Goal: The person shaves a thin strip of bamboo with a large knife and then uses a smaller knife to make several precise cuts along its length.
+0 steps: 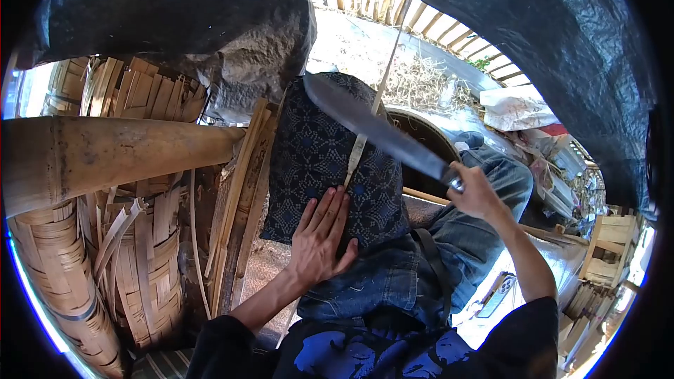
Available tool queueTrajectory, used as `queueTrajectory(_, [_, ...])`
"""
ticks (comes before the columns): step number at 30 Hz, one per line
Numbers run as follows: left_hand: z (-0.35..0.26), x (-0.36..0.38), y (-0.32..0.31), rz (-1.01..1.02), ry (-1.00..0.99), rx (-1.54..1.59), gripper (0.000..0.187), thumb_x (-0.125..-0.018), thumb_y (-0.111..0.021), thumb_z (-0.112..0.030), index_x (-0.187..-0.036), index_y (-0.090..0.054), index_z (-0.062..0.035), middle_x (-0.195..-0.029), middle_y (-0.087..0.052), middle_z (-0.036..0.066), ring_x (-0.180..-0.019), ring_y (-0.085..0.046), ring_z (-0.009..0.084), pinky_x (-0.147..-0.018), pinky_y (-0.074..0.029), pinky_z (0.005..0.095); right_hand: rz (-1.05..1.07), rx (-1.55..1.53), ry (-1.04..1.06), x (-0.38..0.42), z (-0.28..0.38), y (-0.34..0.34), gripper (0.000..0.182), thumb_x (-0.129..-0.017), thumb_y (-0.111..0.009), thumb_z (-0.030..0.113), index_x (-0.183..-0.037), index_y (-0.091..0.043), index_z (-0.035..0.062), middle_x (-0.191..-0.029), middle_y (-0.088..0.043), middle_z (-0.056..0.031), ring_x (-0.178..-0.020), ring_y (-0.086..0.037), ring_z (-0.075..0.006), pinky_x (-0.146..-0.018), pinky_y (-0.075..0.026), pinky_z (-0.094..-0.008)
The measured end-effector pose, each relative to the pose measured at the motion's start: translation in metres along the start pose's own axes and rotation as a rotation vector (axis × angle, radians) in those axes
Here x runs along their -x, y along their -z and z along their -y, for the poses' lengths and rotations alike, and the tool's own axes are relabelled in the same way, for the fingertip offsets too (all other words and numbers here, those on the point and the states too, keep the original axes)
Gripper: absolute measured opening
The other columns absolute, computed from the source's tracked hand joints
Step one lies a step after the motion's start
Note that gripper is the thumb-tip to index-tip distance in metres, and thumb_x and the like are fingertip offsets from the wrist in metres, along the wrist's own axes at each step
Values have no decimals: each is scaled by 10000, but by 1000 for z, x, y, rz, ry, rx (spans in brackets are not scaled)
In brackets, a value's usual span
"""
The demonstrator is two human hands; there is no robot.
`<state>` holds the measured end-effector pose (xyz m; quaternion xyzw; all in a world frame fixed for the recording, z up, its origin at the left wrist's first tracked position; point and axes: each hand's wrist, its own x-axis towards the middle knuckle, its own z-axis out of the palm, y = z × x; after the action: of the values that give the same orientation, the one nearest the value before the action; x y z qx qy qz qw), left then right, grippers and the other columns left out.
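Note:
A long, broad-bladed machete (379,133) is gripped by its handle in my right hand (475,198), its blade slanting up and left over the lap. Below it lies a dark cloth pad with a pale floral pattern (302,140), resting across my thighs. Flat on this pad, with fingers stretched out, is my left hand (321,238). Its fingertips press at the near end of a thin bamboo strip (355,160). From there the strip runs away under the blade and up past the pad's far edge.
To the left, a thick bamboo pole (133,154) juts in beside tall woven bamboo baskets (140,274). Dark plastic sheeting (533,21) hangs overhead. Past the pad sits a round container (428,133), with shavings (421,81) on the ground beyond. A phone (497,295) lies at the right.

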<state>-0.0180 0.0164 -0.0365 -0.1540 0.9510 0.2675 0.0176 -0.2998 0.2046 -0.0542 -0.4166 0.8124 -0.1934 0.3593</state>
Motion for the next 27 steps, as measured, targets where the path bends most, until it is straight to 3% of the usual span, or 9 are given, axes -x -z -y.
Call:
queueTrajectory(2, [1, 1, -1, -4, -10, -8, 682, -842, -492, -341, -1362, -398, 89, -1460, -355, 231, -1389, -304, 341, -1120, -230, 502, -60, -3, 23, -2, -12, 2, 373, -744, -631, 71, -1095, -561, -34, -647, -609, -139, -528, -603, -225, -537, -496, -353])
queueTrajectory(4, [0, 1, -2, 0, -14, -4, 681, -843, -490, -341, -1363, -397, 89, -1461, -353, 231, -1390, -302, 340, -1121, -229, 499, -519, 358, 281, -3, -23, -7, 422, -741, -639, 89, -1131, -557, -51, -656, -608, -143, -544, -602, -255, -575, -501, -374])
queueTrajectory(5, [0, 0, -1, -4, -11, -8, 681, -844, -489, -341, -1364, -395, 88, -1463, -351, 231, -1390, -300, 340, -1122, -229, 497, -161, -21, -190, -5, -22, -9, 466, -734, -650, 93, -1158, -543, -69, -662, -600, -154, -542, -583, -326, -611, -507, -398])
queueTrajectory(10, [-1, -1, 0, -1, -8, -17, 678, -845, -486, -340, -1364, -398, 87, -1459, -358, 230, -1387, -307, 341, -1124, -230, 485, -64, 63, 216, 1, -10, -21, 454, -723, -643, 71, -1133, -538, -93, -623, -580, -159, -529, -588, -249, -613, -517, -388])
queueTrajectory(12, [0, 3, -2, -9, 8, -15, 676, -846, -486, -341, -1363, -400, 86, -1456, -363, 231, -1385, -311, 342, -1123, -232, 483, -89, -23, -1, -1, 0, 1, 426, -724, -628, 47, -1119, -547, -92, -600, -585, -144, -519, -589, -177, -548, -521, -341])
queueTrajectory(14, [1, 2, -2, -22, -2, -15, 681, -843, -480, -352, -1362, -403, 83, -1458, -359, 231, -1386, -309, 339, -1121, -237, 484, -210, 45, 117, 0, 5, 5, 397, -733, -615, 36, -1115, -559, -57, -602, -595, -119, -490, -570, -158, -468, -499, -290])
queueTrajectory(16, [-1, 0, -3, -22, -5, -10, 682, -841, -483, -350, -1363, -403, 82, -1458, -358, 231, -1386, -309, 338, -1120, -238, 485, -172, -10, -169, 1, 12, 0, 365, -742, -618, 47, -1094, -564, -28, -602, -600, -115, -506, -590, -155, -462, -501, -280])
queueTrajectory(21, [-1, 1, -3, -5, 6, -12, 686, -834, -488, -346, -1363, -403, 82, -1461, -358, 226, -1388, -308, 336, -1120, -237, 488, -27, 35, 50, 10, 9, -11, 362, -725, -617, 52, -1062, -555, -63, -612, -571, -198, -555, -621, -324, -582, -512, -364])
queueTrajectory(27, [-2, -1, 4, -51, -16, -57, 680, -837, -522, -347, -1366, -404, 64, -1463, -363, 199, -1385, -315, 312, -1119, -256, 468, -256, 41, 80, 6, 20, 3, 405, -710, -595, 64, -1080, -553, -95, -606, -559, -207, -533, -607, -318, -575, -488, -354])
